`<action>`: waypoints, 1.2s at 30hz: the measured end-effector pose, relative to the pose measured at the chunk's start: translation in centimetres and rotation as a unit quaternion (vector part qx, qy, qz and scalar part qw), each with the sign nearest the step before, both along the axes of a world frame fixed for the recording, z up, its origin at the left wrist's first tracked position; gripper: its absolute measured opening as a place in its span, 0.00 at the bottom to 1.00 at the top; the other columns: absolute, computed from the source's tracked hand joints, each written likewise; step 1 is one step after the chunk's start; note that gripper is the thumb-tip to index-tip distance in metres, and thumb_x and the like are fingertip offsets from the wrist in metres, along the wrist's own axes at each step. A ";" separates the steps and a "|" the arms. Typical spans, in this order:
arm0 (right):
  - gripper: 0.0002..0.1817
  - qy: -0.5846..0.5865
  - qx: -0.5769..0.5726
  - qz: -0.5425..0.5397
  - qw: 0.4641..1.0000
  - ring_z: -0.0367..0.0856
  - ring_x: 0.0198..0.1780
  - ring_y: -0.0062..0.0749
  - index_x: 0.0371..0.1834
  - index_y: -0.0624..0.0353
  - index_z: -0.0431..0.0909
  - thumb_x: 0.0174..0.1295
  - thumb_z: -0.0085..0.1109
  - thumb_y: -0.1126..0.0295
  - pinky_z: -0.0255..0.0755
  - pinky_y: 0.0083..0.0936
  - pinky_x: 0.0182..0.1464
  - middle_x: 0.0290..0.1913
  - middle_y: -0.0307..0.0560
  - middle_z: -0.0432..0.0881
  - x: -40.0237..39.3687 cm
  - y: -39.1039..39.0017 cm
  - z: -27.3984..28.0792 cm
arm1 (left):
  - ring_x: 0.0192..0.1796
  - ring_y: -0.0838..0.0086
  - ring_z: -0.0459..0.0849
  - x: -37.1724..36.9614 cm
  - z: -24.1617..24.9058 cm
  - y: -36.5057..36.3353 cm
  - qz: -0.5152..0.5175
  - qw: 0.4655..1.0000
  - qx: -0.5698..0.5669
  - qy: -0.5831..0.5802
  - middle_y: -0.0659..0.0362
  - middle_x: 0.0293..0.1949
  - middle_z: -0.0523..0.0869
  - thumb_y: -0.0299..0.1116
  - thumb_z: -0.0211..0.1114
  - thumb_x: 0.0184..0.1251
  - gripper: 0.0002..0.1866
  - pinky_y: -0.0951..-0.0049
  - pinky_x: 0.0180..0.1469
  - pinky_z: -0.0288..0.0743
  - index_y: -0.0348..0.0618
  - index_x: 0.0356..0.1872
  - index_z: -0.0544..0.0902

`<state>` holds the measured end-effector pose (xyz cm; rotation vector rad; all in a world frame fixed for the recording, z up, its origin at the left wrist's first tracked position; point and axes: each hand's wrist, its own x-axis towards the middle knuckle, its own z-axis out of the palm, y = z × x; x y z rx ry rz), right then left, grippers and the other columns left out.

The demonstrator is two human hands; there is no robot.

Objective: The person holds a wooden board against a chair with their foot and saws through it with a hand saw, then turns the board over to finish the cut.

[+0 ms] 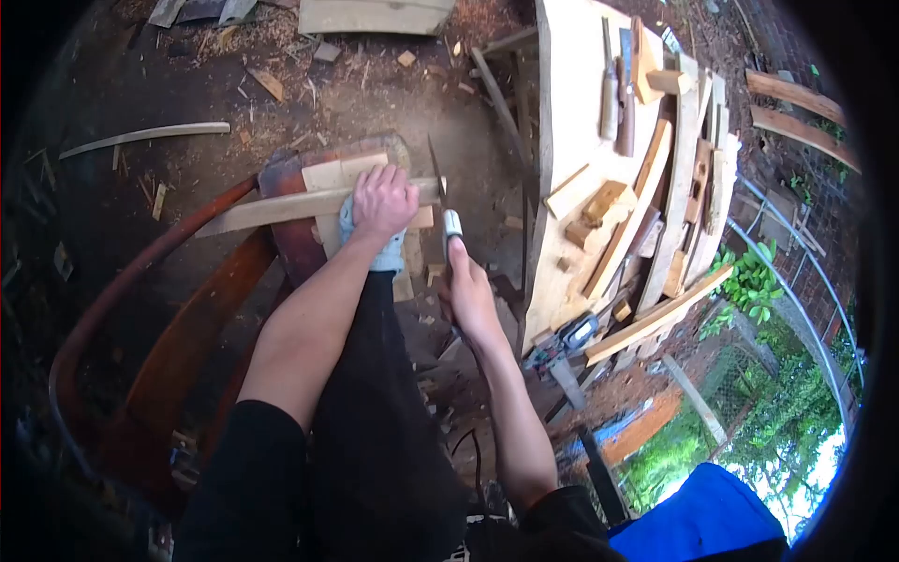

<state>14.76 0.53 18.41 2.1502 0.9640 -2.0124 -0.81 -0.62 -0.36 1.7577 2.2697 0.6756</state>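
My left hand (pixel 384 199) is closed over a long wooden strip (pixel 281 208), pressing it down across the seat of a reddish-brown wooden chair (pixel 290 248). A flat pale board (pixel 328 174) lies beneath the strip. Below that hand, at the end of my black trouser leg (pixel 375 375), a light-blue foot covering (pixel 389 255) rests on the pieces. My right hand (pixel 470 298) grips the pale handle of a handsaw (pixel 452 223). Its thin blade points away from me and crosses the strip near its right end.
A workbench (pixel 552 112) on the right carries wood strips (pixel 670 206), notched blocks (pixel 604 208) and chisel-like tools (pixel 611 103). A dark power tool (pixel 571 337) sits at its near edge. Offcuts and shavings litter the ground, with a curved strip (pixel 150 136) at left.
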 end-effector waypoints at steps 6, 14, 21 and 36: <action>0.24 0.030 -0.069 -0.041 0.996 0.65 0.18 0.18 0.37 0.58 0.71 0.87 0.42 0.49 0.61 0.24 0.22 0.22 0.34 0.68 4.4 -4.7 15.4 | 0.37 0.61 0.83 -0.1 0.2 0.2 -0.004 1.000 -0.002 0.007 0.57 0.29 0.82 0.33 0.64 0.59 0.07 0.57 0.41 0.73 0.45 0.24 0.79; 0.32 0.023 0.062 0.041 0.997 0.67 0.15 0.24 0.28 0.55 0.69 0.85 0.39 0.40 0.61 0.28 0.19 0.18 0.35 0.68 1.3 -0.5 -4.8 | 0.38 0.59 0.84 -0.1 0.3 0.6 -0.011 1.000 -0.007 0.018 0.56 0.29 0.82 0.33 0.64 0.58 0.06 0.56 0.41 0.76 0.44 0.24 0.79; 0.40 -0.074 0.203 0.067 0.974 0.87 0.40 0.67 0.39 0.75 0.81 0.80 0.46 0.38 0.79 0.50 0.47 0.32 0.74 0.84 -0.3 -1.4 -8.2 | 0.36 0.59 0.84 0.1 0.1 0.2 -0.017 0.999 -0.011 0.042 0.55 0.29 0.82 0.33 0.64 0.57 0.07 0.55 0.37 0.79 0.44 0.23 0.80; 0.19 0.038 0.029 0.096 0.994 0.83 0.30 0.67 0.50 0.65 0.71 0.84 0.49 0.56 0.74 0.49 0.35 0.26 0.62 0.81 3.6 -12.6 12.6 | 0.39 0.58 0.84 0.0 0.4 0.0 -0.014 1.000 -0.013 0.015 0.55 0.31 0.83 0.34 0.63 0.59 0.06 0.55 0.42 0.78 0.43 0.27 0.82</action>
